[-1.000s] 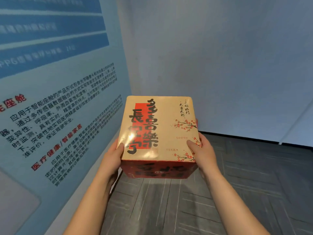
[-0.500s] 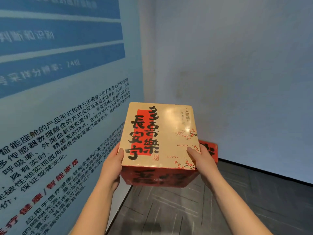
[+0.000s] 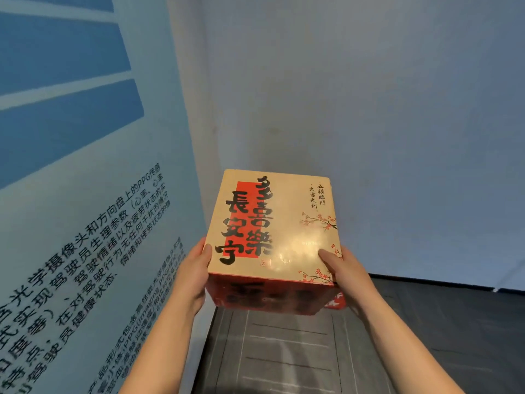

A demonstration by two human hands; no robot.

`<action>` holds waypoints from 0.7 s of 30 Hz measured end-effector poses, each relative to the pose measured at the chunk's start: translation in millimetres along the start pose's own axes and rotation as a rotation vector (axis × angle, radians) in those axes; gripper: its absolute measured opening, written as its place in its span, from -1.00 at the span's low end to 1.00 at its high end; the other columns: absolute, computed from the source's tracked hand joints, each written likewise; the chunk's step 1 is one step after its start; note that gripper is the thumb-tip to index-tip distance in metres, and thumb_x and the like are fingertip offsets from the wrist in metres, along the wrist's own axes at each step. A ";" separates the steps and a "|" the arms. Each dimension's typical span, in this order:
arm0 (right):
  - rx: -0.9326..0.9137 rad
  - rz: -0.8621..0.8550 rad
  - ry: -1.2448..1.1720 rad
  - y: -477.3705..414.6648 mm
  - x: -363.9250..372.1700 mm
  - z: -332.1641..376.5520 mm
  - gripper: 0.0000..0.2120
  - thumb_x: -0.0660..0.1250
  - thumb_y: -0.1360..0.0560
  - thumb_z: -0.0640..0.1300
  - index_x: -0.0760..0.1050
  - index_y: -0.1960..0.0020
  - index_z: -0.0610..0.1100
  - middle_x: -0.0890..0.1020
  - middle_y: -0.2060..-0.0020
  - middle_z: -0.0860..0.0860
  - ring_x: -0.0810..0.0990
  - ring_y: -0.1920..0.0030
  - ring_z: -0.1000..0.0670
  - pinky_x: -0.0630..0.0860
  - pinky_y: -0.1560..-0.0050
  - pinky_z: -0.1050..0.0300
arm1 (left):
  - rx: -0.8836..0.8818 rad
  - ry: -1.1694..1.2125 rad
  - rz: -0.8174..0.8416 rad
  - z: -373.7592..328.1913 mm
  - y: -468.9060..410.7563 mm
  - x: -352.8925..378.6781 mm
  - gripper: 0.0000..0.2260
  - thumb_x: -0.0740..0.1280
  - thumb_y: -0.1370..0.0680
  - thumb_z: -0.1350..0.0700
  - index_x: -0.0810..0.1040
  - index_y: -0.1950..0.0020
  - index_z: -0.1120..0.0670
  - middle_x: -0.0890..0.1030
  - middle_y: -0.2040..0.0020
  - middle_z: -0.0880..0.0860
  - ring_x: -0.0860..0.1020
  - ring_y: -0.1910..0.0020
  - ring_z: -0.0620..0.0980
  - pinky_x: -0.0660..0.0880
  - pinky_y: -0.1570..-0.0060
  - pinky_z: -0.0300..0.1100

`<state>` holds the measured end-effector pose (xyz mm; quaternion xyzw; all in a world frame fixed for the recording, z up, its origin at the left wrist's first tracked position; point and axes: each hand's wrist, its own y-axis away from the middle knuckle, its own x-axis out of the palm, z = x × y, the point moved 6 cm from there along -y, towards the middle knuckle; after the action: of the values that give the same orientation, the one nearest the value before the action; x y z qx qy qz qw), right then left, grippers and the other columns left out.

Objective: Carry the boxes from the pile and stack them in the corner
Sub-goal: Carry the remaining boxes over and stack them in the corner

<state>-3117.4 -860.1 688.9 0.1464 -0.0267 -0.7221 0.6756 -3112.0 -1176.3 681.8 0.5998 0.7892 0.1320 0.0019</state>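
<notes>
The box [image 3: 272,231], its long axis toward the corner [image 3: 211,143] ahead, is gripped at the sides by the left hand [image 3: 193,270] and the right hand [image 3: 345,270].

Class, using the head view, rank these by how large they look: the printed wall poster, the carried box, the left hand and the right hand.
1. printed wall poster
2. carried box
3. left hand and right hand: they look alike, so unranked; the box hides part of each.

The person is working bare-handed, left hand [image 3: 193,277] and right hand [image 3: 347,275] both uncovered. Both forearms [image 3: 159,351] are showing bare along their whole visible length.
</notes>
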 end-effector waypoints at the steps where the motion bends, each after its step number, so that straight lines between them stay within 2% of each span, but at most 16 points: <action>1: 0.008 -0.002 -0.009 -13.8 0.5 2.0 -0.75 0.33 -0.66 0.02 0.49 -0.32 0.03 0.73 -0.10 0.04 0.72 -0.11 -0.04 0.65 -0.18 -0.15 | -0.006 -0.007 -0.002 -0.2 -17.4 5.2 -0.72 0.17 -0.72 0.12 0.50 -0.41 0.02 0.68 -0.20 0.07 0.65 -0.13 0.00 0.56 -0.12 -0.06; 3: 0.015 -0.002 -0.025 -46.4 0.3 1.6 -0.51 0.41 -0.54 0.17 0.47 -0.40 0.02 0.72 -0.17 0.06 0.71 -0.16 -0.05 0.61 -0.27 -0.24 | -0.021 -0.037 -0.016 2.2 -51.2 15.2 -0.72 0.19 -0.72 0.11 0.46 -0.41 0.11 0.67 -0.17 0.12 0.66 -0.04 0.01 0.57 -0.04 -0.07; 5: 0.018 -0.008 -0.055 -86.2 -2.8 -5.2 -0.26 0.42 -0.35 0.32 0.45 -0.45 0.04 0.71 -0.20 0.09 0.70 -0.19 -0.03 0.60 -0.29 -0.23 | -0.038 -0.065 -0.021 5.0 -79.9 28.6 -0.74 0.20 -0.72 0.10 0.42 -0.39 0.14 0.66 -0.16 0.15 0.65 -0.03 0.03 0.57 -0.08 -0.02; 6: 0.023 -0.004 -0.081 -107.0 -3.1 -9.7 -0.23 0.41 -0.32 0.34 0.45 -0.45 0.05 0.70 -0.21 0.11 0.69 -0.21 -0.03 0.59 -0.30 -0.22 | -0.046 -0.074 -0.019 7.3 -94.8 35.4 -0.75 0.20 -0.72 0.10 0.41 -0.38 0.13 0.65 -0.17 0.16 0.64 -0.04 0.04 0.56 -0.12 0.01; 9: 0.089 -0.019 -0.147 -176.4 -4.6 -27.6 -0.30 0.42 -0.41 0.32 0.44 -0.45 0.03 0.68 -0.22 0.09 0.67 -0.24 -0.06 0.58 -0.32 -0.26 | -0.066 -0.126 -0.035 15.8 -146.5 54.3 -0.76 0.20 -0.71 0.08 0.43 -0.35 0.13 0.65 -0.17 0.17 0.64 -0.06 0.05 0.53 -0.17 0.06; 11: 0.126 -0.006 -0.155 -228.0 -2.9 -40.9 -0.34 0.39 -0.43 0.33 0.45 -0.42 0.02 0.69 -0.21 0.07 0.68 -0.24 -0.07 0.58 -0.31 -0.29 | -0.073 -0.168 -0.052 22.6 -185.3 66.9 -0.79 0.20 -0.71 0.06 0.47 -0.29 0.11 0.67 -0.16 0.16 0.64 -0.05 0.02 0.55 -0.11 0.00; 13: 0.146 0.005 -0.145 -271.9 0.7 -47.2 -0.54 0.37 -0.59 0.18 0.47 -0.40 -0.01 0.71 -0.20 0.04 0.68 -0.23 -0.09 0.57 -0.32 -0.29 | -0.082 -0.221 -0.049 26.7 -220.7 81.7 -0.80 0.17 -0.72 0.03 0.52 -0.25 0.06 0.70 -0.12 0.09 0.65 0.00 -0.08 0.52 0.02 -0.15; 15: 0.163 0.012 -0.114 -310.9 3.2 -55.2 -0.66 0.33 -0.67 0.04 0.45 -0.40 -0.03 0.70 -0.21 0.02 0.68 -0.21 -0.08 0.58 -0.31 -0.26 | -0.105 -0.250 -0.006 31.2 -252.4 97.3 -0.76 0.15 -0.72 0.00 0.54 -0.28 -0.01 0.73 -0.10 0.01 0.67 -0.02 -0.15 0.49 0.04 -0.23; 19: 0.219 0.043 -0.127 -383.5 11.3 -78.5 -0.50 0.38 -0.61 0.12 0.40 -0.48 -0.02 0.71 -0.22 0.00 0.72 -0.18 -0.09 0.62 -0.25 -0.30 | -0.147 -0.244 -0.006 49.4 -309.7 106.1 -0.72 0.27 -0.68 0.01 0.49 -0.38 -0.04 0.72 -0.14 -0.03 0.67 -0.17 -0.06 0.52 -0.17 -0.08; 21: 0.237 0.056 -0.131 -413.3 19.9 -88.1 -0.48 0.39 -0.59 0.15 0.38 -0.46 0.01 0.70 -0.21 -0.01 0.72 -0.17 -0.10 0.62 -0.24 -0.31 | -0.179 -0.227 -0.070 64.8 -334.0 102.3 -0.72 0.30 -0.66 0.02 0.47 -0.37 0.01 0.72 -0.12 0.00 0.66 -0.15 -0.02 0.53 -0.15 -0.07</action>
<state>-3496.4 -830.2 503.5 0.1769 -0.1601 -0.7027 0.6703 -3446.3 -1148.2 564.8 0.5805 0.7894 0.1331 0.1491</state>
